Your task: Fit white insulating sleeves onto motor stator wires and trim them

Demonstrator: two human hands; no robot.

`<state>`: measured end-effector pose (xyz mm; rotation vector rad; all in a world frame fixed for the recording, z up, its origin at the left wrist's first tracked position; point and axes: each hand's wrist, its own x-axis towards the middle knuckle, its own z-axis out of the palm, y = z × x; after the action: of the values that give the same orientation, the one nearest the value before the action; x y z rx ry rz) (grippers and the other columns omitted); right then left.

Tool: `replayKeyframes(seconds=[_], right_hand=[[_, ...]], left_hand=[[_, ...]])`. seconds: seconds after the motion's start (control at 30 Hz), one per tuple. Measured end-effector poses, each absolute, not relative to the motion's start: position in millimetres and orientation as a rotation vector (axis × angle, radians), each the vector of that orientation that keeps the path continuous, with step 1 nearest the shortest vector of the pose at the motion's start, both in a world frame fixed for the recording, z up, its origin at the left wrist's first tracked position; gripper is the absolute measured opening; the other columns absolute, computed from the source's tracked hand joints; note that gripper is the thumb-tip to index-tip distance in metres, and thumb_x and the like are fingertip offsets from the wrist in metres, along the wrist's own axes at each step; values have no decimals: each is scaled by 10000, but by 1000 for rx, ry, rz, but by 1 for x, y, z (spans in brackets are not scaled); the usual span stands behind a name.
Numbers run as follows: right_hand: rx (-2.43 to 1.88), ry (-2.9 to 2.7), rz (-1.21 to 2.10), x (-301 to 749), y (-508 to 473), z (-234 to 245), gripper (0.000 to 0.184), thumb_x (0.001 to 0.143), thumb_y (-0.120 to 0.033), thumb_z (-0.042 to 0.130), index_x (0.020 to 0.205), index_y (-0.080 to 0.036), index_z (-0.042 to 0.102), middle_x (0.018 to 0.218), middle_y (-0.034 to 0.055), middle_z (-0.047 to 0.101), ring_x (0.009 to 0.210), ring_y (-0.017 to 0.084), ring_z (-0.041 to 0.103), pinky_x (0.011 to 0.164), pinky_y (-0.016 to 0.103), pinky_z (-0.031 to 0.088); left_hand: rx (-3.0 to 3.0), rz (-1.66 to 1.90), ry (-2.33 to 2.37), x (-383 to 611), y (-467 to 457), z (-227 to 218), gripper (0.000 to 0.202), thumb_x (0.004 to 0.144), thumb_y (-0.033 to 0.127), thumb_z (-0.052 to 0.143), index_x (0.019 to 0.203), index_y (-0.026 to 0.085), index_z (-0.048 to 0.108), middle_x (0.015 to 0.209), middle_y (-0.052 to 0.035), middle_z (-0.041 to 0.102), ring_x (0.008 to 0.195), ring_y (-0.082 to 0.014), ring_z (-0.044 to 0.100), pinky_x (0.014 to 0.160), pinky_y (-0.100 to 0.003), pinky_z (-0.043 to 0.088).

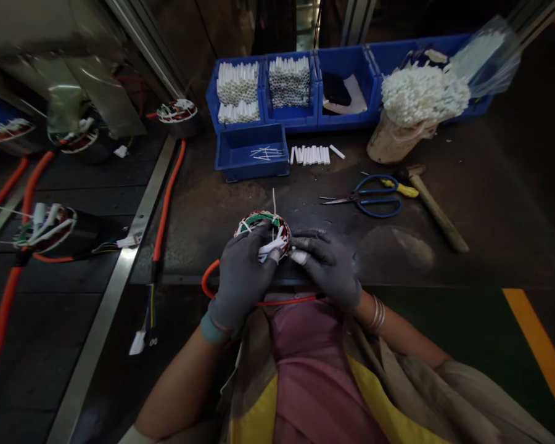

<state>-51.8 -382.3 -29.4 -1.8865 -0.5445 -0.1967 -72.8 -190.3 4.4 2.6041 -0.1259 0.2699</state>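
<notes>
The left grip (242,277) closes firmly on the wound stator (263,221), keeping it steady — the right grip (326,265) half-curls beside the white sleeving (272,246), its hold unclear

I'm seeing a factory workshop: a worn metal workbench (462,246), blue plastic parts bins (346,80), wound motor stators (46,231) with orange leads (169,197), and yellow floor marking (541,351).

Wound stator (259,227) partly hidden under left hand (241,277), right hand (326,268); fingertip contact unclear.
</notes>
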Motion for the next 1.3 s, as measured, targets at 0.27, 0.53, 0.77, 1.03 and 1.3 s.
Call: replayKeyframes(seconds=[0.27, 0.53, 0.77, 1.03, 1.3], right_hand=[[-2069, -671, -298, -54, -378, -27, 274, 1061, -281, 539, 1233, -271, 752, 1234, 56, 754, 1174, 212, 691, 1032, 365, 559], [-2090, -683, -263, -49, -369, -28, 260, 1047, -261, 568, 1240, -233, 740, 1268, 91, 731, 1168, 217, 682, 1012, 347, 546], [-2067, -855, -326, -31, -364, -17, 131, 987, -215, 629, 987, -209, 760, 1039, 83, 747, 977, 239, 679, 841, 368, 538], [-2030, -942, -373, -48, -369, -16, 123, 1017, -213, 591, 978, -208, 708, 998, 83, 737, 898, 219, 671, 784, 360, 534], [-1932, -975, -284, 11, -392, 10, 79, 987, -254, 686, 1061, -236, 707, 1043, 38, 732, 967, 201, 683, 833, 340, 530]], left_hand=[[2587, 320, -285, -73, -190, 5, 288, 964, 261, 596, 1180, 187, 772, 1152, -94, 779, 1091, -289, 716, 984, -448, 536], [2603, 293, -271, -73, -189, 4, 306, 927, 230, 580, 1162, 202, 774, 1117, -69, 788, 1066, -270, 718, 1010, -422, 526], [2609, 207, -151, -71, -186, 9, 229, 880, 272, 643, 1076, 198, 736, 1067, -67, 779, 994, -273, 716, 880, -380, 533], [2645, 90, -210, -67, -179, 7, 108, 883, 282, 686, 941, 197, 651, 927, -48, 740, 882, -256, 697, 774, -350, 493], [2723, 185, -234, -68, -182, -2, 159, 920, 352, 660, 881, 200, 639, 833, -58, 718, 810, -276, 677, 710, -369, 459]])
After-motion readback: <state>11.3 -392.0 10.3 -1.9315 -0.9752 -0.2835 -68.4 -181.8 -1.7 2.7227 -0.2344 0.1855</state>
